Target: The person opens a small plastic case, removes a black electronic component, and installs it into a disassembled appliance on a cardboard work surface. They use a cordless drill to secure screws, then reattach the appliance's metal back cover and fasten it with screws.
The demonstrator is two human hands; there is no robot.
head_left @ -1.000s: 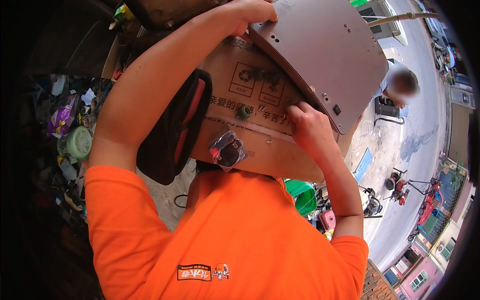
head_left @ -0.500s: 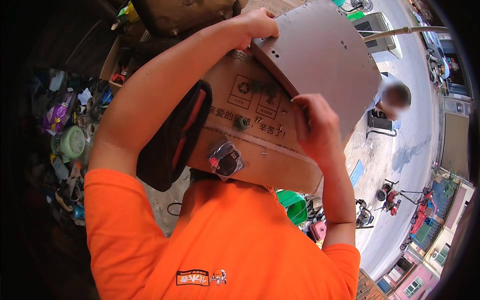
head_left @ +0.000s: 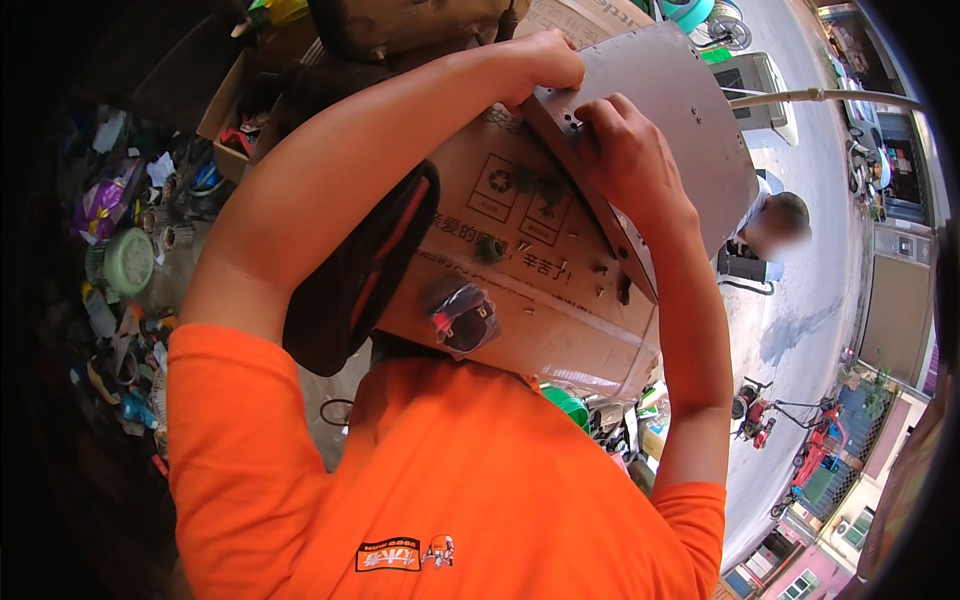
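A large grey metal panel (head_left: 650, 80) with a folded edge and small holes stands tilted over a cardboard box (head_left: 480, 290). My left hand (head_left: 553, 66) is closed on its upper left corner. Over the panel's face, beside a pair of holes near the folded edge, is my right hand (head_left: 632, 152); its thumb and fingers are pinched together, and whatever they hold is hidden. On the cardboard lie a small green roll (head_left: 490, 249), a clear plastic bag (head_left: 464, 318) with dark parts in it, and several small screws (head_left: 601, 268).
A black open case (head_left: 360, 270) is under my left forearm. Clutter with a green round tub (head_left: 129, 262) fills the left. At the right a person (head_left: 778, 222) is low down beside the pavement, and red machines (head_left: 815, 440) stand farther off. A pole (head_left: 820, 96) juts in behind the panel.
My right hand has moved up and away from me, from the panel's lower corner to the holes near its upper corner. The panel has shifted right and tilted, showing more of its folded edge.
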